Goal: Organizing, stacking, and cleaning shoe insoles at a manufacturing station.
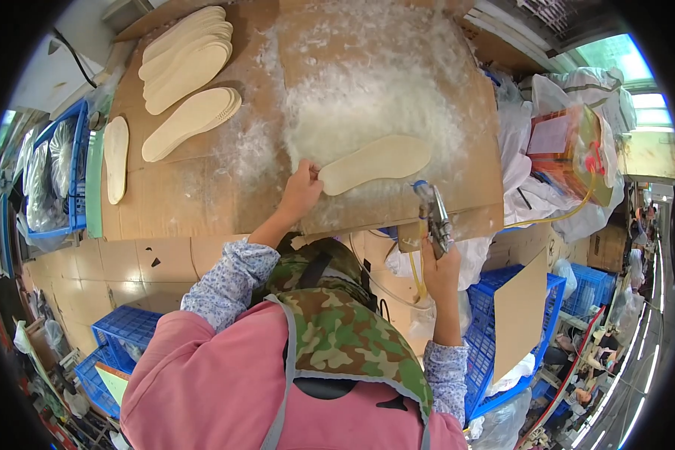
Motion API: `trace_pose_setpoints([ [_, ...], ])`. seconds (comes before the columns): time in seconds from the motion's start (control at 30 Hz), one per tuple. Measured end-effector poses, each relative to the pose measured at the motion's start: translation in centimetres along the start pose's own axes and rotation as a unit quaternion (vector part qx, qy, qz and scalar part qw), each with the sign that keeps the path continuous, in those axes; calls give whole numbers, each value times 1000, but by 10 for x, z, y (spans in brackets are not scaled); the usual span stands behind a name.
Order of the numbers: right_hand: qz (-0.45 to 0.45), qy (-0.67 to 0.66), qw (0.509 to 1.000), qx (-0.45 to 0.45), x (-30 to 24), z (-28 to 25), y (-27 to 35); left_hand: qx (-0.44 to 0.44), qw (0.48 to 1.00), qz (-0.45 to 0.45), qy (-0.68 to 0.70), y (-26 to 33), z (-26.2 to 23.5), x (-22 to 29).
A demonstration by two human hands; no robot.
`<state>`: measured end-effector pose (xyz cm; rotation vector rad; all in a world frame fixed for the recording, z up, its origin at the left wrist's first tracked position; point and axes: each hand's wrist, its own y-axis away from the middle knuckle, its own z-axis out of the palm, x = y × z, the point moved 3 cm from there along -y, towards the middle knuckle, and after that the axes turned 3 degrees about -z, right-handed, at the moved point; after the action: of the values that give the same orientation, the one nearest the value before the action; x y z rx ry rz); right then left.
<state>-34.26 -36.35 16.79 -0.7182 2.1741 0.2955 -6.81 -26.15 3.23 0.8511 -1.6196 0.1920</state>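
Note:
My left hand (pixel 303 190) pinches the heel end of a cream insole (pixel 379 163), which reaches across the fibre-dusted cardboard with its toe end to the right. In my right hand (pixel 440 264) is a metal spray gun (pixel 435 214) with a blue tip, held upright just right of the insole and apart from it. A yellow hose hangs below that hand. On the left of the cardboard lie a fanned pile of insoles (pixel 187 60), a smaller stack of insoles (pixel 191 124) and a single insole (pixel 116 160).
The cardboard-topped table (pixel 172 195) carries whitish fluff (pixel 360 97). Blue crates stand at left (pixel 79 169) and lower right (pixel 478 322), the latter with a cardboard sheet (pixel 520 315). An orange box (pixel 566 146) and white plastic bags sit beyond the table's right edge.

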Motion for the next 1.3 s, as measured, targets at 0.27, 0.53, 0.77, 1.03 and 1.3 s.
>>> trace_pose_setpoints([
  [0.27, 115, -54, 991, 36, 23, -7, 2, -14, 995, 0, 99, 23, -26, 46],
  [0.53, 66, -135, 988, 46, -7, 13, 11, 117, 966, 42, 226, 97, -211, 24],
  [0.77, 47, -83, 995, -9, -15, 48, 5, 314, 926, -75, 196, 141, -329, -127],
  [1.03, 71, -99, 992, -19, -28, 71, 10, 455, 814, -29, -360, 76, -351, -110],
  [1.3, 16, -47, 998, 43, 3, 69, 29, 339, 760, 4, -554, -38, -353, -57],
])
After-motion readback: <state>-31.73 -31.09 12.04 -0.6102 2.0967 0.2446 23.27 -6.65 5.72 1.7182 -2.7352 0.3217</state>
